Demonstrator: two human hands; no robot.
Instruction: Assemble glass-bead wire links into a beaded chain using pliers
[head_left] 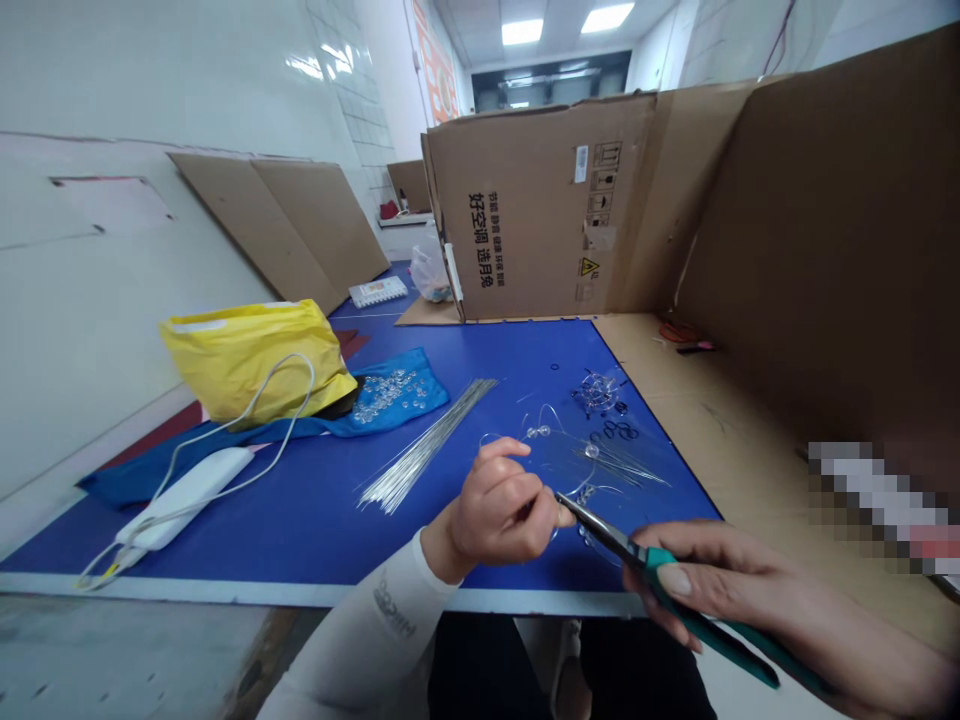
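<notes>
My right hand [720,590] is shut around the teal handles of a pair of needle-nose pliers [637,550], whose steel jaws reach the fingertips of my left hand [499,505]. The curled fingers of my left hand pinch a thin, curved wire [544,470] strung with small clear beads. Whatever the jaws touch is hidden by those fingers. Beyond both hands lies a tangle of wire pieces and crystal beads [600,460]. A bundle of straight silver wire rods [424,445] lies to the left of my left hand.
The work surface is a blue mat [322,520]. Loose clear beads [386,393] lie on a blue cloth [405,400], next to a yellow bag [255,360]. A white corded device [184,495] sits at left. Cardboard panels [540,205] stand behind and to the right.
</notes>
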